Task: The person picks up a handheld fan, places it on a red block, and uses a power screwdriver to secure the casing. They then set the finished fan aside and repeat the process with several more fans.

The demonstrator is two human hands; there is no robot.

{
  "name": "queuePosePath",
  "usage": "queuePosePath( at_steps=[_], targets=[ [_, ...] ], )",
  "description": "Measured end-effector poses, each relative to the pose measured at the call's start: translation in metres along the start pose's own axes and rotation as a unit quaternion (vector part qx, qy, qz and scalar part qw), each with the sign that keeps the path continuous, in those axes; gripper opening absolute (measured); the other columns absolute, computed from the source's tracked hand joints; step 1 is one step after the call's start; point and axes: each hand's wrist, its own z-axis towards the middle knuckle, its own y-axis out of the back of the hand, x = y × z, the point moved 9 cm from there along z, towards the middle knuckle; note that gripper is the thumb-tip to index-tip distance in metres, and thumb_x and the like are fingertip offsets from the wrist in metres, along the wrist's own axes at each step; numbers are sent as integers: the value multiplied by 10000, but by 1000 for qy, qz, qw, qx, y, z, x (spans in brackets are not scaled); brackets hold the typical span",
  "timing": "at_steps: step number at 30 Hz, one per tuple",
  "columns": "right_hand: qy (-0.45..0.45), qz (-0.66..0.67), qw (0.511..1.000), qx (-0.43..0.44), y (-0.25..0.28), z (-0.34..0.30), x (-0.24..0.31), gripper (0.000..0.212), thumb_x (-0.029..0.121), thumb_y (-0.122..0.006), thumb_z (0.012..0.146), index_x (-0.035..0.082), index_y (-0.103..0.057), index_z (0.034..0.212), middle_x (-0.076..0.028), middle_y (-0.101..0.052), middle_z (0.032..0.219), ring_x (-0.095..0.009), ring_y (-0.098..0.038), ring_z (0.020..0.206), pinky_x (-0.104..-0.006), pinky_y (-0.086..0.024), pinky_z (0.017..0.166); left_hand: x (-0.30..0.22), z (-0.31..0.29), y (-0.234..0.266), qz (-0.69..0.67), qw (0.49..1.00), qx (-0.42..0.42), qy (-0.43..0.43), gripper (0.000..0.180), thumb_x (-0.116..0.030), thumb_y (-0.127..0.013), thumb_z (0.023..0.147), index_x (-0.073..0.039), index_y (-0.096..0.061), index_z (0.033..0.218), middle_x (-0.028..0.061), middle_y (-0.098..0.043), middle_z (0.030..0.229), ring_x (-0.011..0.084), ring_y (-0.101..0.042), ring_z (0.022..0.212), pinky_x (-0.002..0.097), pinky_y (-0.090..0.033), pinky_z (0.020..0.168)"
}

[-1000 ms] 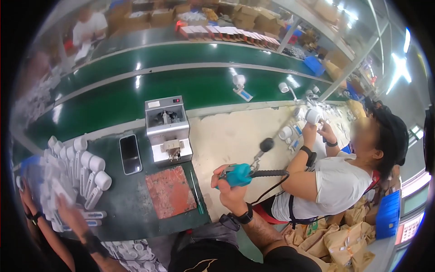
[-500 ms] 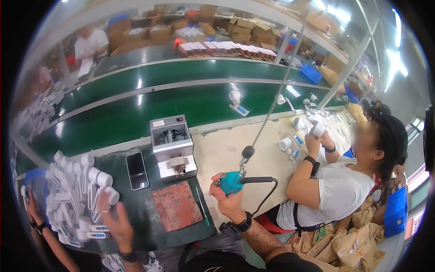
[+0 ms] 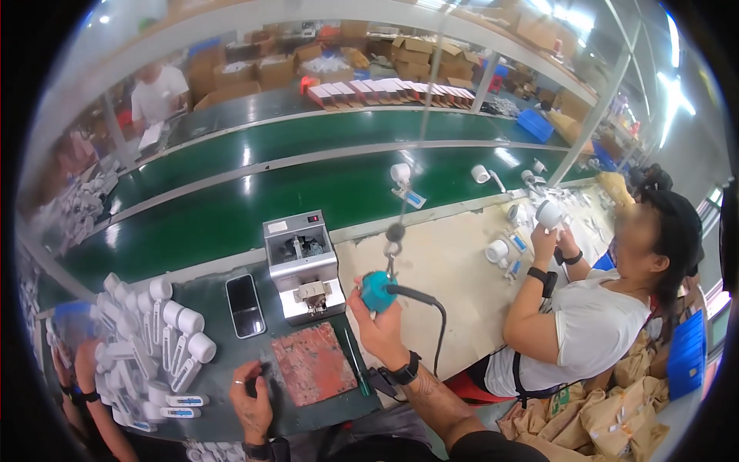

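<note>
Right of the machine (image 3: 302,266), right hand (image 3: 379,329) grips teal tool (image 3: 378,291), left hand (image 3: 252,404) empty beside red mat (image 3: 314,363); best keep cable (image 3: 416,294) clear

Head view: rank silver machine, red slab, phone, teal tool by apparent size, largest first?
1. Silver machine
2. Red slab
3. Phone
4. Teal tool, by its visible part; the right hand partly covers it, so its full outline is unsure.

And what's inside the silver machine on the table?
In the open top of the silver machine lies a pile of small dark and shiny bits. The pile covers whatever is beneath it, and the closed walls hide the rest.
</note>
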Motion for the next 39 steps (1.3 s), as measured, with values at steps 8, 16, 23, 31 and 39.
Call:
queuePosePath(
  at_steps=[8,16,23,31,39],
  targets=[
    [-3,3,996,-86,-1,22,-29,298,191,-644,958,19,-572,1190,-15,-628,895,-75,-545,782,-239,-433,688,-1,1,1,21,1000,-2,12,113,-16,-548,928,-17,-661,933,107,-695,882,216,-654,826,314,-502,769],
    [13,106,993,-41,-20,1,-18,411,253,-642,953,-27,-512,1224,-54,-608,866,-117,-564,763,-245,-437,679,3,-1,1,87,996,5,-9,91,-79,-603,932,-22,-668,962,120,-692,894,254,-671,822,337,-524,755],
    [10,125,991,-34,-22,1,-13,383,221,-632,956,-29,-505,1217,-56,-595,861,-129,-572,757,-245,-450,658,-9,5,-3,104,994,5,-18,124,-137,-663,915,-30,-672,976,123,-679,914,243,-665,802,325,-520,708],
    [-14,127,992,-3,-28,-6,-10,320,158,-622,953,-22,-515,1195,-33,-582,853,-105,-561,748,-238,-441,650,-7,-2,-1,122,992,0,-22,149,-169,-677,914,-34,-668,975,112,-670,888,228,-656,756,320,-521,689],
    [-10,89,996,-22,-9,-10,-8,195,92,-675,905,-17,-633,1061,-10,-622,835,-110,-582,758,-276,-476,695,-2,-2,-14,116,993,-8,-31,142,-148,-668,914,-23,-663,979,117,-671,881,214,-662,777,319,-522,699]
  ],
)
